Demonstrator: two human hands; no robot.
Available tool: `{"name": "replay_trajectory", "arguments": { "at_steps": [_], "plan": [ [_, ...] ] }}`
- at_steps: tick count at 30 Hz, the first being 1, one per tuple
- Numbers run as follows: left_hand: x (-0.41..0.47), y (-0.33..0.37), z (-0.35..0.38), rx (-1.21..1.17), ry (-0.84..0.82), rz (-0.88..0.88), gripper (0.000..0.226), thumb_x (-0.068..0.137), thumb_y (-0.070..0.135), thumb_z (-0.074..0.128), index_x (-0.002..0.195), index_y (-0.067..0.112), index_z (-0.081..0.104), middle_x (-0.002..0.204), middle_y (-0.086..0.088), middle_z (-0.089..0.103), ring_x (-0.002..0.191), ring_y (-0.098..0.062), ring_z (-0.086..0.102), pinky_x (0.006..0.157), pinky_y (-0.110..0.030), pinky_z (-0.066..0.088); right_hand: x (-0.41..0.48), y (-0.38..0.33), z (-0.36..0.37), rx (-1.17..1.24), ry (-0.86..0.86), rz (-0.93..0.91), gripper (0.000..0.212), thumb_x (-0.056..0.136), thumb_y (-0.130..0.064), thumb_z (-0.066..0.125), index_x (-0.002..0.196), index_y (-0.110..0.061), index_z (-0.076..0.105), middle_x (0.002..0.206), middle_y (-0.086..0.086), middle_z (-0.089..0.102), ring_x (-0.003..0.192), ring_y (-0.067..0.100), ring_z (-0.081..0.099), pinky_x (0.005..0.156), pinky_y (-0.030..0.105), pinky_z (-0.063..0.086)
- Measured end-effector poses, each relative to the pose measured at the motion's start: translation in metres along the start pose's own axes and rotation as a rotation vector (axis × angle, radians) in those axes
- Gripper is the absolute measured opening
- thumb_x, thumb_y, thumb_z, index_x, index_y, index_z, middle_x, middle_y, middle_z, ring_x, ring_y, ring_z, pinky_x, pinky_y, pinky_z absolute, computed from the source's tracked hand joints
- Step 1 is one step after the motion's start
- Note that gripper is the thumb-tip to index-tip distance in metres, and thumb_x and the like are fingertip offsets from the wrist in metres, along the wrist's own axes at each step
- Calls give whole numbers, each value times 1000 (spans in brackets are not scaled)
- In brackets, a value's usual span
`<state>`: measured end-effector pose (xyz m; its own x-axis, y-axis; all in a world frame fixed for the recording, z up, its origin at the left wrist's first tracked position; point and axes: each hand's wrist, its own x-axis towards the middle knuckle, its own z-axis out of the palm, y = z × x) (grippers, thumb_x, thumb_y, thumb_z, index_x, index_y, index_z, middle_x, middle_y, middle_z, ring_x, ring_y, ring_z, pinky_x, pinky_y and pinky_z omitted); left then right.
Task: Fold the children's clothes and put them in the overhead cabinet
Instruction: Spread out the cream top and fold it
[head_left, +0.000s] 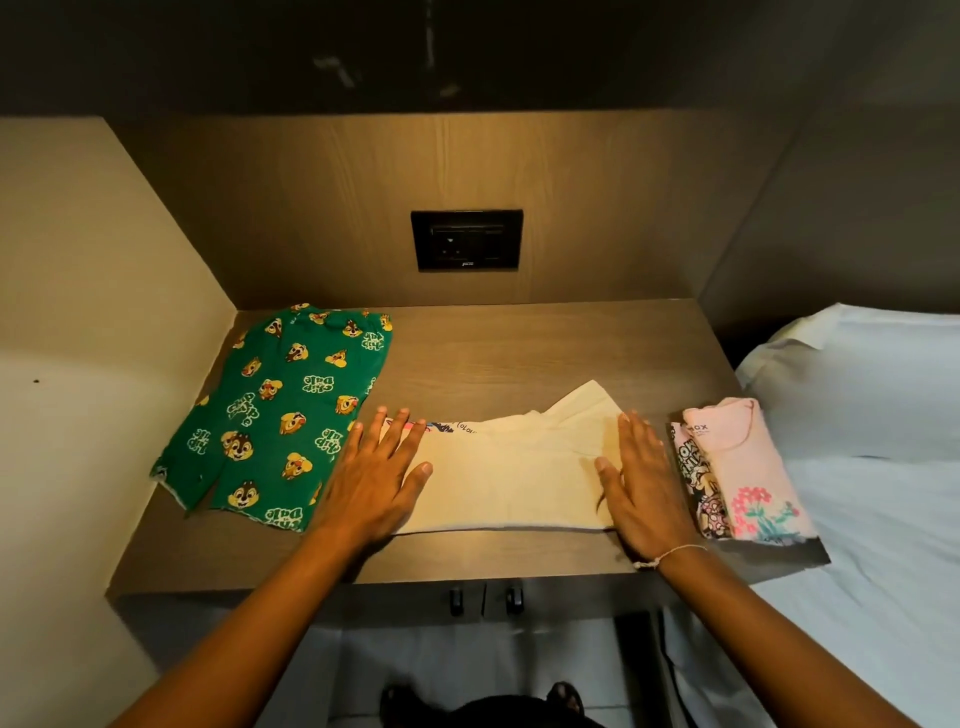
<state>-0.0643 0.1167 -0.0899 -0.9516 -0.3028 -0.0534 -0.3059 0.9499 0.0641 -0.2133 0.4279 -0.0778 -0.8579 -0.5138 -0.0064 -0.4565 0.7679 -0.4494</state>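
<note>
A cream children's shirt (506, 467) lies partly folded on the wooden countertop (519, 343), one sleeve sticking out toward the back. My left hand (376, 467) presses flat on its left end, fingers straight and spread. My right hand (641, 478) lies flat on its right end. Green cartoon-print shorts (275, 415) are spread out at the left. At the right edge sits a small folded stack with a pink flowered top (748, 467) over a dark cartoon-print garment (693, 467). The overhead cabinet is out of view.
A black socket panel (466, 240) is set in the wooden back wall. A cream side wall (104, 312) closes the left. A bed with white sheets (857, 415) adjoins the right. Two dark handles (483, 600) sit under the front edge.
</note>
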Motion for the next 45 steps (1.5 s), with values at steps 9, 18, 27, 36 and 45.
{"name": "replay_trajectory", "arguments": {
  "at_steps": [9,18,27,36,45],
  "plan": [
    [2,-2,5,-10,22,2,65,97,61,6,154,30,7,163,2,3,150,-20,-7,121,-46,-3,-30,-11,-12,114,245,241,31,87,-19,66,117,-24,60,102,2,67,94,26,62,76,37,52],
    [6,-9,7,-11,33,19,66,96,61,7,154,30,12,163,1,9,150,-22,-5,121,-46,-6,-24,-13,-9,64,276,262,27,89,-10,58,114,-20,55,91,15,68,82,39,64,64,44,52],
    [7,-15,6,25,25,10,68,95,61,5,155,28,9,163,0,6,150,-22,-10,120,-44,-9,-24,-18,-15,-162,200,150,25,83,-5,61,103,-18,61,97,8,64,89,29,59,68,36,48],
    [5,-18,2,23,2,40,68,95,61,4,155,27,5,163,1,2,150,-21,-11,121,-45,-7,15,-29,24,-344,-119,-47,75,95,-59,10,154,-15,1,162,6,-4,149,24,-8,120,50,1],
    [39,-24,-44,85,-38,79,51,94,49,46,141,28,43,134,0,54,121,-23,43,99,-43,33,86,-34,-31,-307,-300,-226,63,94,-29,55,149,-30,24,156,0,28,141,26,26,115,44,26]
  ]
}}
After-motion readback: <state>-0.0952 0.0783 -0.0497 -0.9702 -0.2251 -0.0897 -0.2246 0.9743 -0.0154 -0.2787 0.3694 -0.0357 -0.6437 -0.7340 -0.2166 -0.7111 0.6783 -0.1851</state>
